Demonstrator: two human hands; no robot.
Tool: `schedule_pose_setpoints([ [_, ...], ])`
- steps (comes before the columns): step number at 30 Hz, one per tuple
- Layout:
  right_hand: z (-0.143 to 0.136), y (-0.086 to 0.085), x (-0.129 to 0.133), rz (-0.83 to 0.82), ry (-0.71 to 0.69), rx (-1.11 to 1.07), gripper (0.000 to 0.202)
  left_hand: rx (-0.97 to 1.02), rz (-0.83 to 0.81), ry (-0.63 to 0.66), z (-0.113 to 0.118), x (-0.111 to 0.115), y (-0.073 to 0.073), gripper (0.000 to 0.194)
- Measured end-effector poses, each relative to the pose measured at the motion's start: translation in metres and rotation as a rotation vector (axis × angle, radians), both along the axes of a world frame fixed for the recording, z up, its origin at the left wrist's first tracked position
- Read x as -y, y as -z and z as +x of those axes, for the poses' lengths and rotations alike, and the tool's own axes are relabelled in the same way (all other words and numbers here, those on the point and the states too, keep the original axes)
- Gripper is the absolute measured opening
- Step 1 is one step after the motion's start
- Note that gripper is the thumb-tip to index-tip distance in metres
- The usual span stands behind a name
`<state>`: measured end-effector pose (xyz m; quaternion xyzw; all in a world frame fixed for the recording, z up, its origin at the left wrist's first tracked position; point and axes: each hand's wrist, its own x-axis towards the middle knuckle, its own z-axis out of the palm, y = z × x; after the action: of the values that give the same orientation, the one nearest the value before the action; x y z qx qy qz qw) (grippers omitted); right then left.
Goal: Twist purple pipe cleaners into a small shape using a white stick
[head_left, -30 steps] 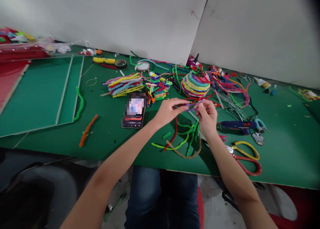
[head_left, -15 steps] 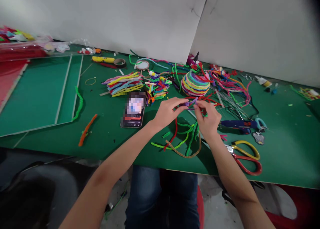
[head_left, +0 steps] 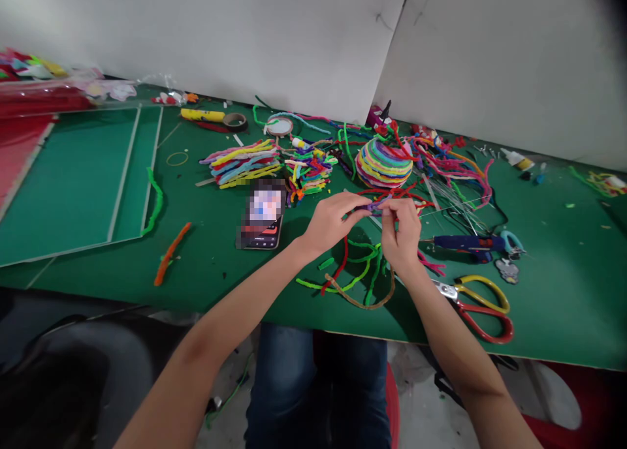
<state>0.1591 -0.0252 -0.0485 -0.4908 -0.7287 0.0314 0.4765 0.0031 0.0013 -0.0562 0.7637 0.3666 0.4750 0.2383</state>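
Fingers (head_left: 365, 205) of both hands pinched on a purple pipe cleaner (head_left: 376, 205) above the green table (head_left: 548, 305)

Compared with a second ago, the right hand (head_left: 402, 235) sits lower and closer to the left hand (head_left: 329, 222), its fingers (head_left: 392, 209) now curled tight over the purple pipe cleaner (head_left: 375, 205) pinched between both.

A single camera worn on the person's head looks forward and steeply down over a green felt-covered table (head_left: 563, 292), close enough that both forearms enter from 6 o'clock; white wall panels (head_left: 294, 38) fill the frame toward 12 o'clock, the blue-jeaned lap (head_left: 313, 384) lies lowest
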Motion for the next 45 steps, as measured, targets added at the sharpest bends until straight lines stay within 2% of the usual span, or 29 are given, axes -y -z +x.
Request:
schedule_pose_setpoints([
  [4, 0.002, 0.002, -0.001, -0.016, -0.015, 0.008, 0.017, -0.002, 0.084, 0.019, 0.000, -0.002, 0.003, 0.019],
  [9, 0.004, 0.004, -0.003, -0.026, -0.026, 0.041, 0.014, -0.108, 0.271, 0.000, -0.002, -0.006, 0.009, 0.019],
  [13, 0.006, 0.003, -0.004, -0.055, -0.005, -0.062, 0.009, -0.103, 0.379, -0.030, -0.003, -0.008, 0.011, 0.017],
  [22, 0.012, -0.001, -0.008, -0.276, -0.155, -0.115, 0.013, -0.006, 0.347, -0.019, -0.002, -0.009, 0.009, 0.014],
  [29, 0.019, -0.002, -0.012, -0.518, -0.266, -0.221, 0.012, -0.239, 0.476, 0.023, -0.007, -0.009, 0.012, 0.016],
  [33, 0.021, -0.002, -0.013, -0.536, -0.256, -0.330, 0.014, -0.271, 0.483, 0.037, -0.007, -0.008, 0.012, 0.017],
  [37, 0.018, -0.001, -0.012, -0.542, -0.214, -0.352, 0.013, -0.226, 0.472, 0.036, -0.006, -0.009, 0.013, 0.017],
  [40, 0.015, 0.002, -0.012, -0.549, -0.213, -0.445, 0.013, -0.151, 0.447, 0.032, -0.005, -0.011, 0.013, 0.015],
  [43, 0.013, 0.007, -0.013, -0.547, -0.252, -0.528, 0.014, -0.023, 0.359, 0.001, -0.004, -0.010, 0.011, 0.014],
  [45, 0.011, 0.010, -0.013, -0.544, -0.271, -0.533, 0.020, 0.054, 0.228, -0.022, -0.003, -0.009, 0.008, 0.015],
])
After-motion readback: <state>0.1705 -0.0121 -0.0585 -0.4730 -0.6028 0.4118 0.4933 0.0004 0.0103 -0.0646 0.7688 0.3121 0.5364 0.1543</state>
